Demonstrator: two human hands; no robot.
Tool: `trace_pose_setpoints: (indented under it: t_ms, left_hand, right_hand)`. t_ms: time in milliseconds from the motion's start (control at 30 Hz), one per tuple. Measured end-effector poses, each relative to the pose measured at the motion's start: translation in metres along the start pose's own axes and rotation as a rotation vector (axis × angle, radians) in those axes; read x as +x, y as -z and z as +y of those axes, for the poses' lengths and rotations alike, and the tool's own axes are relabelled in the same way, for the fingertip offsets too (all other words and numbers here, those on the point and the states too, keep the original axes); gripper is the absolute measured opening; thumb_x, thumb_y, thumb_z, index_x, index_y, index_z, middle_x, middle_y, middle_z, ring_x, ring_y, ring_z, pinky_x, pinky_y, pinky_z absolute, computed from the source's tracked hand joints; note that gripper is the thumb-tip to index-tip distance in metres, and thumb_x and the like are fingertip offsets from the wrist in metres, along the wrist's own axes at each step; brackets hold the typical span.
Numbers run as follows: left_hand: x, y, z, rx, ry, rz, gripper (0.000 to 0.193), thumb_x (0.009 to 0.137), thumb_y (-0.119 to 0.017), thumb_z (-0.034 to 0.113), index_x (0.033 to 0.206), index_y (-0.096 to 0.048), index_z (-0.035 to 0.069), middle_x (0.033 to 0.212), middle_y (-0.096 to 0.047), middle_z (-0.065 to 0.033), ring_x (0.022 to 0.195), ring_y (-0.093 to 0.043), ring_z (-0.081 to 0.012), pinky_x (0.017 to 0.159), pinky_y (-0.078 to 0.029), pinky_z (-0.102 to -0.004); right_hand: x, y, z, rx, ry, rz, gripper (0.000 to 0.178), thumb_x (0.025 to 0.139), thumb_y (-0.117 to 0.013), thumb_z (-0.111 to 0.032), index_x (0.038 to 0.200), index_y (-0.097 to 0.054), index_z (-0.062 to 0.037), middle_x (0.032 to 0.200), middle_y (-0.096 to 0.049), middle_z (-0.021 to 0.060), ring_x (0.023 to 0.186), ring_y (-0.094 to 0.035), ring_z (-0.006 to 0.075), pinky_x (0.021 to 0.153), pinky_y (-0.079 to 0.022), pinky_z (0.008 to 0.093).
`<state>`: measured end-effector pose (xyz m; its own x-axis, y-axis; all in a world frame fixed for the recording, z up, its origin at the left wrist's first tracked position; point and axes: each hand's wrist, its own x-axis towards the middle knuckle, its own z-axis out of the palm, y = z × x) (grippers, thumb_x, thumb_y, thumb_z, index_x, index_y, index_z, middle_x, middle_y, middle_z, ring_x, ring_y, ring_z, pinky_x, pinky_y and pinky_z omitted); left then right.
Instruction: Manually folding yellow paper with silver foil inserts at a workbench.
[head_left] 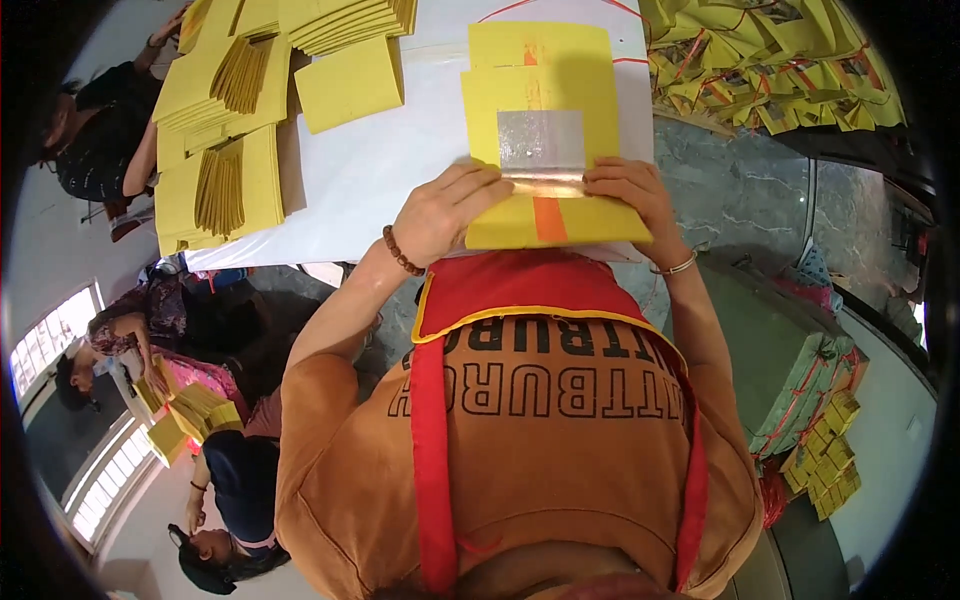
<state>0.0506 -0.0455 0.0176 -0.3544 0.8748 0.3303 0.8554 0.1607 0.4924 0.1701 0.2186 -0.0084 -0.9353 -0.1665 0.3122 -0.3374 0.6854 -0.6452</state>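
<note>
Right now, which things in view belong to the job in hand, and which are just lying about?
In use, going by where the hands are:
Left hand and right hand, at the silver sheet's near edge
Yellow paper under it
White tabletop

Probably just lying about:
Yellow stacks, tabletop's left
Yellow papers with red cords, upper right
Red-tied green bundle, right

Left hand [455, 205], right hand [637, 196], fingers [474, 180] curled (hands apart), bare forearms [345, 308] extended

Yellow paper sheets [600, 130], matt
Silver patch [541, 140], 1 o'clock: foil-like, glossy. Apron [520, 293]: matt cloth. Floor [735, 185], 2 o'clock: smooth, glossy.
</note>
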Motion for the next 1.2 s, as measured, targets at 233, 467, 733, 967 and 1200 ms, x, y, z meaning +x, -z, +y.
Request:
trace_pose_setpoints:
  t_ms: [233, 467, 733, 967, 1200]
  left_hand:
    - [0.009, -0.015, -0.020, -0.355, 0.658, 0.032, 0.025, 0.092, -0.054, 0.024, 0.093, -0.059, -0.001, 0.061, -0.058, -0.0119, 0.054, -0.057, -0.0251, 0.052, -0.045, -0.0353]
    - [0.026, -0.021, -0.029, -0.752, 0.896, 0.123, 0.031, 0.093, -0.053, 0.027, 0.096, -0.060, -0.003, 0.056, -0.051, -0.0011, 0.050, -0.045, -0.0065, 0.047, -0.039, -0.0251]
    - [0.033, -0.025, -0.038, -0.768, 0.971, 0.141, 0.027, 0.090, -0.056, 0.023, 0.094, -0.063, -0.003, 0.059, -0.051, 0.0009, 0.052, -0.043, -0.0050, 0.048, -0.036, -0.0233]
    - [0.034, -0.024, -0.043, -0.854, 1.037, 0.124, 0.027, 0.089, -0.057, 0.023, 0.093, -0.064, -0.002, 0.061, -0.052, 0.0021, 0.052, -0.043, -0.0046, 0.047, -0.035, -0.0227]
    - [0.040, -0.020, -0.046, -0.990, 1.133, 0.102, 0.024, 0.088, -0.058, 0.023, 0.093, -0.065, 0.000, 0.063, -0.055, 0.0021, 0.051, -0.042, -0.0042, 0.046, -0.033, -0.0214]
  right_hand:
    - [0.013, -0.005, -0.003, 0.100, -0.328, 0.119, 0.019, 0.080, -0.067, -0.017, 0.096, -0.065, -0.0084, 0.089, -0.066, 0.0043, 0.077, -0.059, 0.0189, 0.080, -0.038, 0.0296]
    - [0.035, -0.015, -0.006, 0.511, -0.631, 0.316, 0.035, 0.082, -0.066, -0.020, 0.112, -0.058, -0.0047, 0.076, -0.063, 0.0040, 0.067, -0.056, 0.0110, 0.061, -0.042, 0.0255]
    - [0.043, -0.014, -0.003, 0.333, -0.717, 0.254, 0.037, 0.081, -0.068, -0.019, 0.114, -0.059, -0.0062, 0.084, -0.064, 0.0049, 0.063, -0.052, 0.0085, 0.057, -0.042, 0.0239]
    - [0.047, -0.015, -0.004, 0.277, -0.742, 0.234, 0.034, 0.079, -0.069, -0.019, 0.111, -0.063, -0.0072, 0.086, -0.063, 0.0075, 0.063, -0.052, 0.0123, 0.059, -0.042, 0.0252]
    - [0.051, -0.015, -0.004, 0.282, -0.726, 0.249, 0.034, 0.080, -0.068, -0.017, 0.112, -0.063, -0.0069, 0.086, -0.064, 0.0088, 0.063, -0.053, 0.0136, 0.058, -0.042, 0.0268]
